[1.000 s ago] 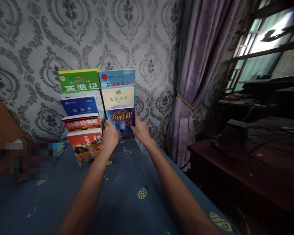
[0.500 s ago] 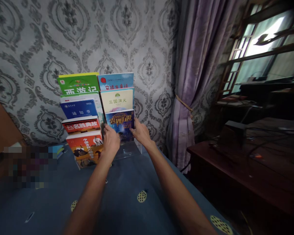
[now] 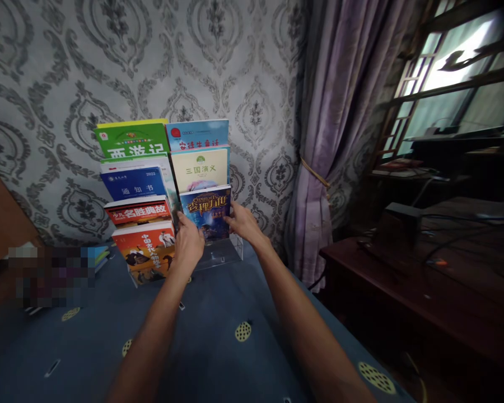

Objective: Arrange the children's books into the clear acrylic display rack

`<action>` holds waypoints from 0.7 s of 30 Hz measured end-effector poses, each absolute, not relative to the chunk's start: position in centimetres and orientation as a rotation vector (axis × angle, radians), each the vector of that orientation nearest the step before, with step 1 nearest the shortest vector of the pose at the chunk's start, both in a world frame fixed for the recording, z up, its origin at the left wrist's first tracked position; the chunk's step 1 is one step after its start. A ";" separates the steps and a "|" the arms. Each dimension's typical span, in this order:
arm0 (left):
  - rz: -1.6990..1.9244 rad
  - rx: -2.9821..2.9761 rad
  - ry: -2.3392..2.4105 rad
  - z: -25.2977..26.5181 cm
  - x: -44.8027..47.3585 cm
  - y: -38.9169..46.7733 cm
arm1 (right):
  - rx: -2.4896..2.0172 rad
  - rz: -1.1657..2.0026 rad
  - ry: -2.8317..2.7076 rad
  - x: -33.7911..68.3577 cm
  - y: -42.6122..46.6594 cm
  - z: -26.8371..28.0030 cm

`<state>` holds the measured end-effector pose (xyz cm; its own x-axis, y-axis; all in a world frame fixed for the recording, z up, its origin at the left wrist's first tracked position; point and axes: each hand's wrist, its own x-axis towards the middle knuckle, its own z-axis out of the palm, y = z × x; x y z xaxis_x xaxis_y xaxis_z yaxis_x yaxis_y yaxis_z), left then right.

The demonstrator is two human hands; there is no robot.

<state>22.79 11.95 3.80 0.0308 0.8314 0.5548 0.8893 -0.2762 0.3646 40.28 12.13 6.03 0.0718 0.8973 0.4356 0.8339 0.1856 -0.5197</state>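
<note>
A dark blue book with gold lettering stands upright, leaning back in a clear tiered book rack. My left hand grips the book's left edge, thumb at the front. On the right edge, my right hand holds it with the fingers partly behind. Behind it in the same column are a cream book and a light blue book. To the left, an orange book, a red book, a blue booklet and a green book stand in steps.
Patterned wallpaper rises right behind the rack. A blue cloth with pineapple prints covers the table. At right are a tied purple curtain and a dark red desk with cables. Blurred items lie at the left near a brown panel.
The view has shifted slightly. Both hands stay on the sides of the dark blue book, which has hardly moved in the rack.
</note>
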 end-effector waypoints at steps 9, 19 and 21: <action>-1.039 -2.202 -1.868 4.0 22.7 12.0 | -1.609 0.164 -1.749 40.5 12.3 6.0; -1.256 -2.203 -1.787 3.2 22.7 13.2 | -1.621 0.210 -1.744 40.4 11.7 6.6; -1.265 -2.198 -1.782 3.1 22.7 13.4 | -1.627 0.220 -1.740 40.4 11.7 6.6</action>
